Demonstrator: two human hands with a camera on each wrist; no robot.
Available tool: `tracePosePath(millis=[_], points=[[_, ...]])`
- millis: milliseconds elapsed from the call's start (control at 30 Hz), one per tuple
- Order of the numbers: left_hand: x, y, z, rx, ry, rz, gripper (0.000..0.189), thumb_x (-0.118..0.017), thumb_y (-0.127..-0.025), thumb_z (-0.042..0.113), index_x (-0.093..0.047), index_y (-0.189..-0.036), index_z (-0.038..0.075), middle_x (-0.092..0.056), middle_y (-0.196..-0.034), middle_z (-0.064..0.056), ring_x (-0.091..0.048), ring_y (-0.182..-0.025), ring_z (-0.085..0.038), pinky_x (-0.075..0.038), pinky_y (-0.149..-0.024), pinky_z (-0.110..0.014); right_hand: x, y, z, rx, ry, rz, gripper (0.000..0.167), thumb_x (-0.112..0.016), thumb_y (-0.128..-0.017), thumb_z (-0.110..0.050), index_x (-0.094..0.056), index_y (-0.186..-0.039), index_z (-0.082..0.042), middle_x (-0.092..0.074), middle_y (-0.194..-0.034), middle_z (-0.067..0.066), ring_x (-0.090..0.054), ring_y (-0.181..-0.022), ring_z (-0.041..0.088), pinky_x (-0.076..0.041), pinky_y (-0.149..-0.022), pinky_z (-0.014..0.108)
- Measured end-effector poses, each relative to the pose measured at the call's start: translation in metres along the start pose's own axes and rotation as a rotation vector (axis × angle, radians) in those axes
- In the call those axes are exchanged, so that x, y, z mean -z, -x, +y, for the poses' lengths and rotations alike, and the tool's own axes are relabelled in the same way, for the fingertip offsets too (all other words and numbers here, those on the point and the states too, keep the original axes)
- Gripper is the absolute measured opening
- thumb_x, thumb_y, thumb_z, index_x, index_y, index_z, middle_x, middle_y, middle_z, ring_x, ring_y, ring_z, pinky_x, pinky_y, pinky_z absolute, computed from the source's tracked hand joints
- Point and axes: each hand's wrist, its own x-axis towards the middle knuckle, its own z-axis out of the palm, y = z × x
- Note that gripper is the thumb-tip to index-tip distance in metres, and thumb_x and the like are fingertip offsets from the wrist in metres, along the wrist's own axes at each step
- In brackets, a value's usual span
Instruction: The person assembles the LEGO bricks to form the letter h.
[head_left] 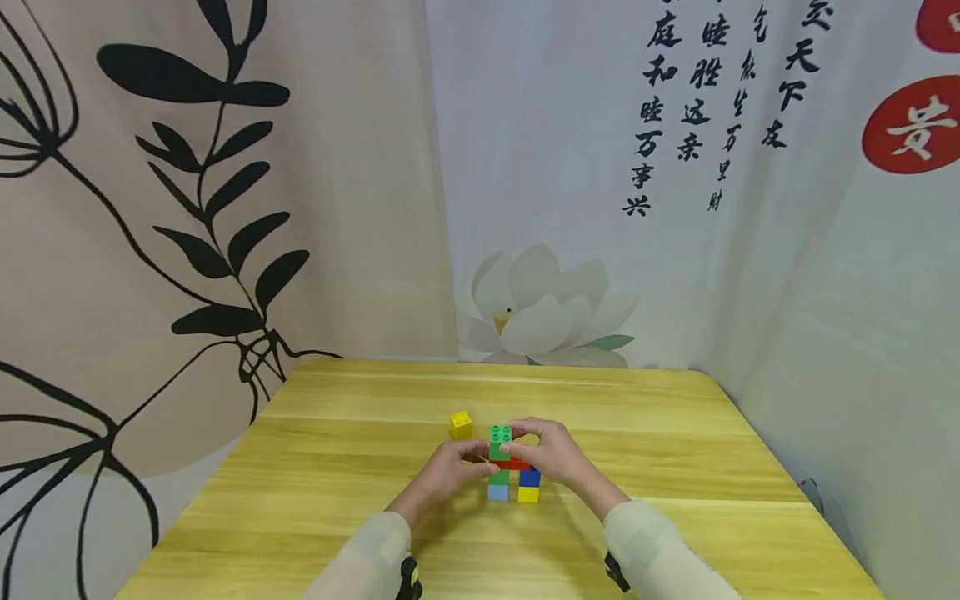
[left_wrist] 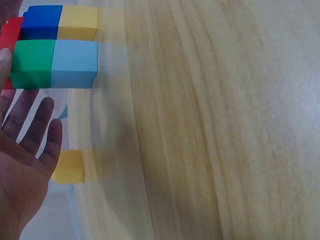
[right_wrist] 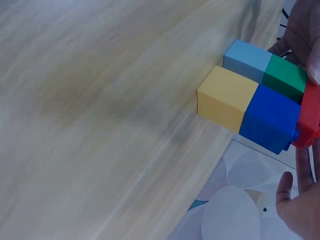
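Note:
Two short stacks of toy building blocks stand side by side: a light blue block under a green block, and a yellow block under a blue block. Across both tops lies a red block. An upper green block is at the red block's left end; whether it is fully seated cannot be seen. My right hand pinches that upper green block. From the left side, my left hand holds the red block, its thumb in front and fingers behind.
A loose yellow block sits on the wooden table, behind and left of the stacks. Past the table's far edge hang printed curtains. Light sleeves and dark wrist straps cover my forearms.

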Motion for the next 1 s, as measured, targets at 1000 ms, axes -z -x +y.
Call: tracePosePath(millis=[1000], points=[[0.000, -0.001, 0.000, 0.008, -0.049, -0.003, 0.031, -0.073, -0.091, 0.037, -0.072, -0.116, 0.019, -0.067, -0.103, 0.008, -0.058, -0.099, -0.017, -0.049, -0.088, -0.044, -0.005, 0.003, 0.003, -0.081, -0.038, -0.016, 0.042, -0.075, -0.089, -0.036, -0.069, -0.124, -0.012, -0.066, -0.119, 0.004, -0.058, -0.108, 0.028, -0.053, -0.084, 0.039]])
